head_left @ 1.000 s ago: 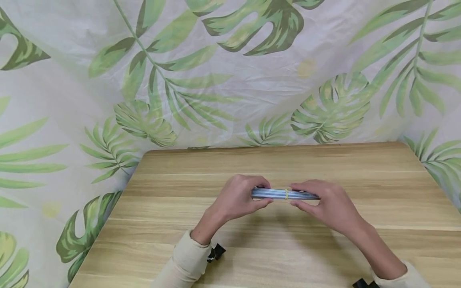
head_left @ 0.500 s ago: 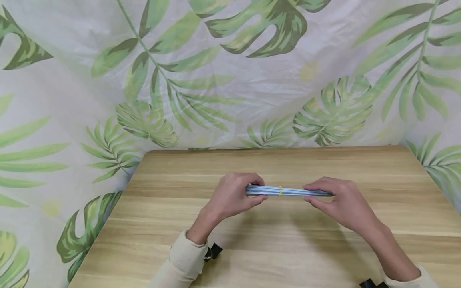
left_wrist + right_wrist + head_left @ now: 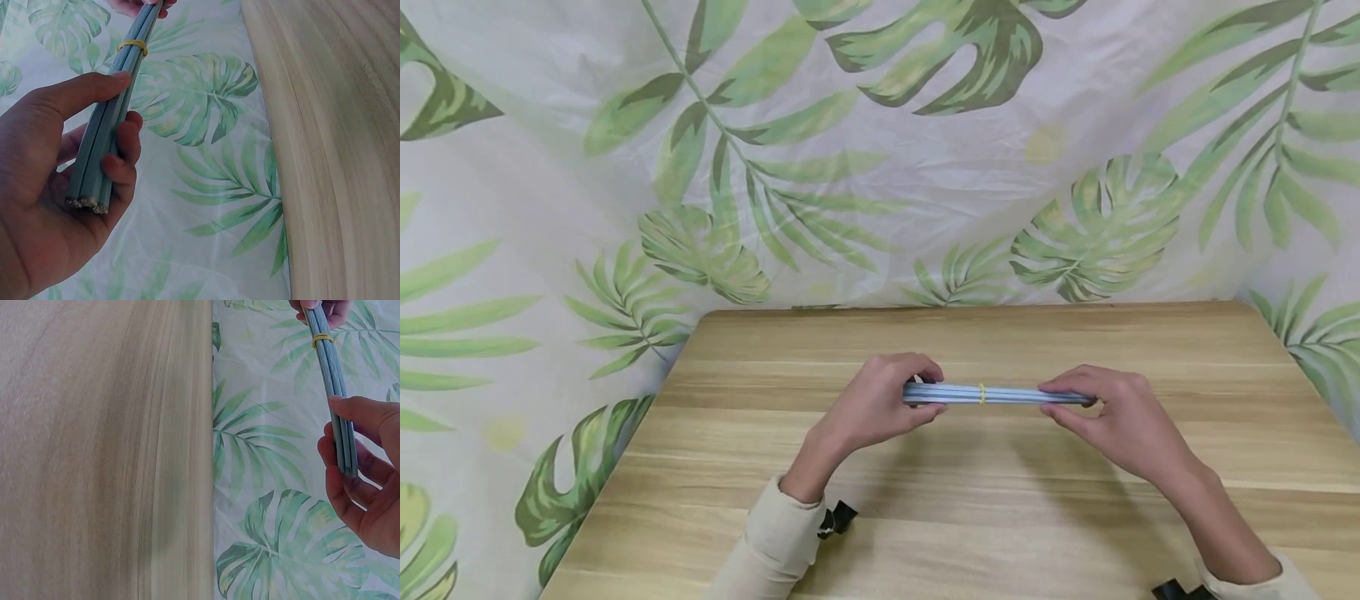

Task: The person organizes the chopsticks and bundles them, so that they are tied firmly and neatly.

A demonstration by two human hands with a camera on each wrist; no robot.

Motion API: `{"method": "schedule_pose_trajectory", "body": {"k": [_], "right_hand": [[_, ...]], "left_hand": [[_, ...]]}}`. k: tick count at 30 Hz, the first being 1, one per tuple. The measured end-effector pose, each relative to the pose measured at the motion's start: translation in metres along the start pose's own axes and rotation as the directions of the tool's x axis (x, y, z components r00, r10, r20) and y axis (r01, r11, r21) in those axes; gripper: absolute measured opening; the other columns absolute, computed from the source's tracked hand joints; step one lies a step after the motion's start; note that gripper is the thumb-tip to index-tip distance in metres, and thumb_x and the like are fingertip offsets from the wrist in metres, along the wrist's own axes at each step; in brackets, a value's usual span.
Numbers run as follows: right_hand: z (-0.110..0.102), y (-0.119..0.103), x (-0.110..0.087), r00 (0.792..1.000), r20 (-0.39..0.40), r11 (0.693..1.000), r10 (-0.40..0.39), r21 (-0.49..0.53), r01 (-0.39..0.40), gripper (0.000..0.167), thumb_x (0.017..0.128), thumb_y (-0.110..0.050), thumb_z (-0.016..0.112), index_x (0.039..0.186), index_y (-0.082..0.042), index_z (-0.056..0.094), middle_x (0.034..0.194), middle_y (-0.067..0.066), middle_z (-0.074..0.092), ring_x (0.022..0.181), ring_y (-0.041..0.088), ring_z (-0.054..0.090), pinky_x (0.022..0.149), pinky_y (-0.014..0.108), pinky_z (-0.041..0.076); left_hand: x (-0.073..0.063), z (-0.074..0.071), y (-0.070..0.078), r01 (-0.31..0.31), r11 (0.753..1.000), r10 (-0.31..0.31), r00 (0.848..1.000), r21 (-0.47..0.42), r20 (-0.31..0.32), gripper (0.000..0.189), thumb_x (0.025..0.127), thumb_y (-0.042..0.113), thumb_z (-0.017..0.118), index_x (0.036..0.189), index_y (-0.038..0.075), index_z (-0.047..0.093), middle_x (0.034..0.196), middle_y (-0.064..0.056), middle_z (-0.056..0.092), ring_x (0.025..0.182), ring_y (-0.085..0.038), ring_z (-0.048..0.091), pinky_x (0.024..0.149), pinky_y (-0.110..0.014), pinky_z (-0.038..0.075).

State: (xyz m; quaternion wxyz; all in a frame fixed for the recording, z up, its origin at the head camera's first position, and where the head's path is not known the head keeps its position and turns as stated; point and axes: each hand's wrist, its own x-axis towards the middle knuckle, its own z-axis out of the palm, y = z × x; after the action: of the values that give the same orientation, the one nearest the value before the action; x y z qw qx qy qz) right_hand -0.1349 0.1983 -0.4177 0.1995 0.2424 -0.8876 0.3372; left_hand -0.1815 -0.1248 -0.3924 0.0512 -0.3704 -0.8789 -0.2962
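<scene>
A bundle of slim blue-grey sticks, pencil-like in shape point(image 3: 1015, 396), is held level above the table, with a yellow rubber band point(image 3: 982, 394) around its middle. My left hand point(image 3: 868, 402) grips the left end, thumb on one side and curled fingers on the other. At the opposite end, my right hand point(image 3: 1123, 412) pinches the sticks between thumb and fingers. In the left wrist view the blunt stick ends point(image 3: 87, 204) show near the palm. The right wrist view has the bundle point(image 3: 337, 419) tilted, its lower end among the right fingers point(image 3: 337, 494).
A wood-grain table point(image 3: 985, 342) lies beneath both hands. Behind it and at its sides hangs a pale cloth point(image 3: 955, 192) printed with green leaves. Black wrist mounts point(image 3: 837, 518) sit at both cuffs.
My right hand has slid rightward along the bundle toward its end, exposing more of the sticks. My left hand has shifted slightly left, and the band has moved left with the bundle.
</scene>
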Motion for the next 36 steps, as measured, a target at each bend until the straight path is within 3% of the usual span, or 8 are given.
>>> {"method": "schedule_pose_trajectory", "body": {"k": [8, 25, 36], "right_hand": [[-0.003, 0.000, 0.001, 1.000, 0.013, 1.000, 0.019, 0.018, -0.019, 0.028, 0.079, -0.002, 0.093, 0.101, -0.018, 0.085, 0.096, -0.006, 0.081, 0.078, -0.002, 0.066, 0.055, 0.019, 0.046], [-0.003, 0.000, -0.001, 0.998, 0.020, 0.995, 0.064, 0.074, -0.065, 0.028, 0.082, -0.001, 0.091, 0.103, -0.019, 0.085, 0.098, -0.009, 0.080, 0.080, -0.003, 0.068, 0.064, 0.024, 0.054], [0.000, 0.005, -0.002, 0.991, 0.065, 0.983, 0.118, 0.130, -0.126, 0.023, 0.087, -0.006, 0.089, 0.105, -0.020, 0.084, 0.101, -0.006, 0.080, 0.079, -0.001, 0.067, 0.067, 0.024, 0.054]], "left_hand": [[0.001, -0.005, -0.005, -0.016, 1.000, 0.016, 0.999, -0.001, 0.039, 0.019, 0.088, 0.008, 0.084, 0.105, 0.010, 0.075, 0.098, 0.002, 0.075, 0.081, -0.007, 0.063, 0.075, -0.020, 0.054], [-0.005, 0.000, -0.008, 0.002, 0.996, 0.005, 0.998, 0.095, -0.070, 0.021, 0.084, 0.016, 0.090, 0.100, 0.016, 0.077, 0.095, 0.006, 0.077, 0.075, -0.003, 0.065, 0.070, -0.020, 0.053], [-0.009, 0.006, -0.017, -0.004, 0.998, -0.001, 0.996, -0.064, -0.089, 0.021, 0.087, 0.008, 0.087, 0.106, 0.011, 0.078, 0.102, -0.001, 0.077, 0.084, -0.008, 0.067, 0.076, -0.023, 0.057]]}}
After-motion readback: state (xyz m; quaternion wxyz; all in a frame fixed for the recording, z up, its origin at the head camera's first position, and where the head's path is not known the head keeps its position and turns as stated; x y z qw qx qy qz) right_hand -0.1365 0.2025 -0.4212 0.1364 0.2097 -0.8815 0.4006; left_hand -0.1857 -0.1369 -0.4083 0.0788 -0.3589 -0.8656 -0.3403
